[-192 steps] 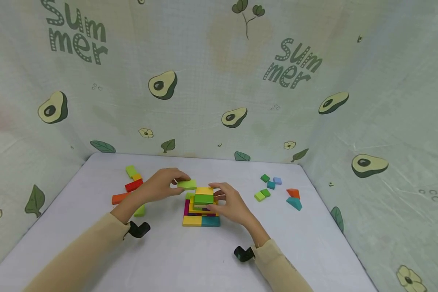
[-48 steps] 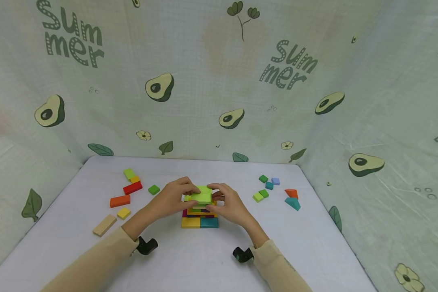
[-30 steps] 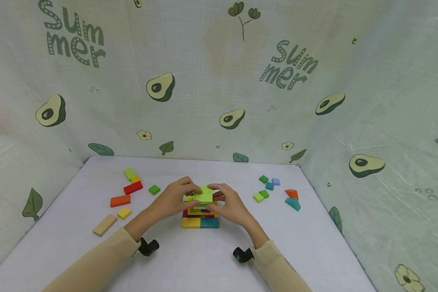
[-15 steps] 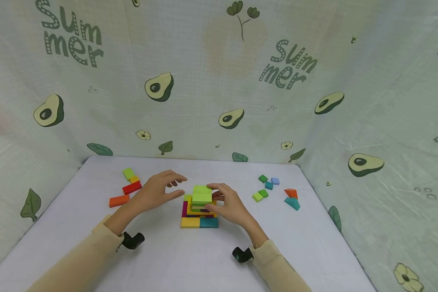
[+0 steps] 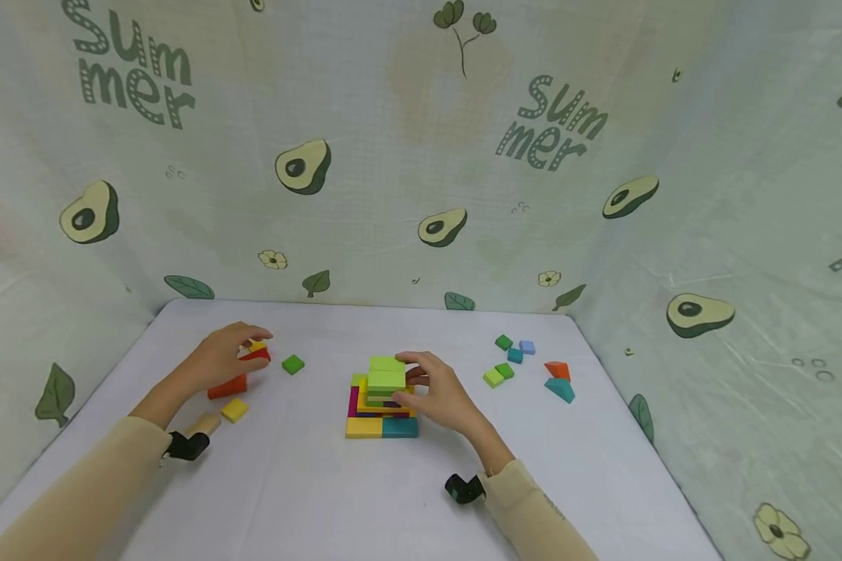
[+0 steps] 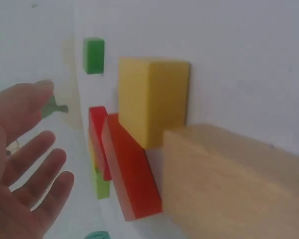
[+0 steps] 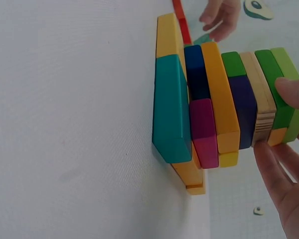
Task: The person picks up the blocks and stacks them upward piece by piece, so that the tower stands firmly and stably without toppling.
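Observation:
A stepped tower of coloured wooden blocks (image 5: pixel 382 400) stands mid-table, with light green blocks (image 5: pixel 387 374) on top. My right hand (image 5: pixel 440 396) holds its upper layers from the right side; in the right wrist view the thumb (image 7: pixel 294 93) lies on a green block and fingers touch the tower's side. My left hand (image 5: pixel 214 362) hovers over the loose blocks at the left, fingers apart and nothing in it. Nearest it are a red block (image 5: pixel 258 354), an orange-red block (image 5: pixel 228 387) and a yellow block (image 6: pixel 154 99). A plain wood block (image 6: pixel 229 174) lies partly behind the left wrist camera.
A green block (image 5: pixel 293 364) lies between the left group and the tower. Several small green and blue blocks (image 5: pixel 504 371) lie at the right, beside an orange block (image 5: pixel 557 370) and a teal block (image 5: pixel 560 389). Patterned cloth (image 5: pixel 365 218) walls the table's back and sides.
The left hand placed a light green block on the tower top, let go and moved left over the loose blocks. The right hand has stayed at the tower.

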The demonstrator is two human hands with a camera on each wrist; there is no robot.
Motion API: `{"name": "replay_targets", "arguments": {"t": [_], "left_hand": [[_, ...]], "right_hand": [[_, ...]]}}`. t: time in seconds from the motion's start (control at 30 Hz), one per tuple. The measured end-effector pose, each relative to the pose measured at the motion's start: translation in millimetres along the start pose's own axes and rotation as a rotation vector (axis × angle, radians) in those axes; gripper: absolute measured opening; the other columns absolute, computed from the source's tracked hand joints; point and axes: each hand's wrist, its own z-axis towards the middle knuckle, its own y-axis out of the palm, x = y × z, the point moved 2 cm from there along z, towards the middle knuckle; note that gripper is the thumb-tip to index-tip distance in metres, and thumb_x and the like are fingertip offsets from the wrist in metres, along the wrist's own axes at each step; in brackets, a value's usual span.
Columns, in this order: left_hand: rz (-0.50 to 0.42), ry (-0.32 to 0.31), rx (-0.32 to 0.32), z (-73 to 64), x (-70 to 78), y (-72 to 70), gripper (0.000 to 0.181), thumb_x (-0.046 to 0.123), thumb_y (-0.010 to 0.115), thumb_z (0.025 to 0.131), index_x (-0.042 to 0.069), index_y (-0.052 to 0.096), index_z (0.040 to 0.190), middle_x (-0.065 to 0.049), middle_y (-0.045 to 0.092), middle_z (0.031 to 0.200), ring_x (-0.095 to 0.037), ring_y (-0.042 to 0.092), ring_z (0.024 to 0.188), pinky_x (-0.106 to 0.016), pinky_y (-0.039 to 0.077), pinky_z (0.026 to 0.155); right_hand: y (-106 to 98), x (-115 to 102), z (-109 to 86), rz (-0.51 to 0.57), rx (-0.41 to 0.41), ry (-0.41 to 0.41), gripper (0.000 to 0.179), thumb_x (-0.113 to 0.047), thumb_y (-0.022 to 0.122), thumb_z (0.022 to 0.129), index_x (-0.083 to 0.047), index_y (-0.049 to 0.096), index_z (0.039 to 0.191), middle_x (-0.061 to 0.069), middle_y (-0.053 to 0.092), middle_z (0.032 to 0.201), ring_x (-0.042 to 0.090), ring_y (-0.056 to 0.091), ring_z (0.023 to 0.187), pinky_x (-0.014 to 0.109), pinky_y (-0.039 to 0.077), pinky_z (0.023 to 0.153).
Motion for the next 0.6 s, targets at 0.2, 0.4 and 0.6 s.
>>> {"name": "replay_targets", "arguments": {"t": [0.2,0.4,0.6], "left_hand": [[-0.001,-0.099,-0.036,-4.3,-23.4,2.0,0.048,0.020,0.085,0.091,0.000,0.066,0.131,-0.024,0.067,0.122,-0.043,0.062,0.111,-0.055,0.062,0.087],[-0.021,-0.147,-0.066,-6.3,-31.7,4.1,0.041,0.018,0.083,0.092,-0.003,0.067,0.123,-0.021,0.070,0.112,-0.039,0.064,0.103,-0.053,0.063,0.087],[-0.002,-0.165,-0.070,-2.9,-34.9,8.7,0.041,0.019,0.083,0.092,-0.005,0.069,0.122,-0.020,0.071,0.108,-0.037,0.064,0.100,-0.051,0.063,0.085]], "right_hand": [[-0.6,0.5,0.2,0.015,-0.002,-0.010,0.064,-0.017,0.085,0.093,-0.017,0.056,0.150,0.002,0.060,0.141,0.016,0.067,0.115,0.030,0.057,0.104],[-0.6,0.2,-0.3,0.013,0.000,-0.006,0.064,-0.018,0.085,0.093,-0.017,0.056,0.150,0.001,0.060,0.141,0.015,0.067,0.115,0.030,0.057,0.104],[-0.7,0.4,-1.3,0.004,0.000,-0.007,0.064,-0.020,0.085,0.093,-0.018,0.056,0.150,0.001,0.060,0.142,0.013,0.067,0.114,0.029,0.057,0.103]]}}
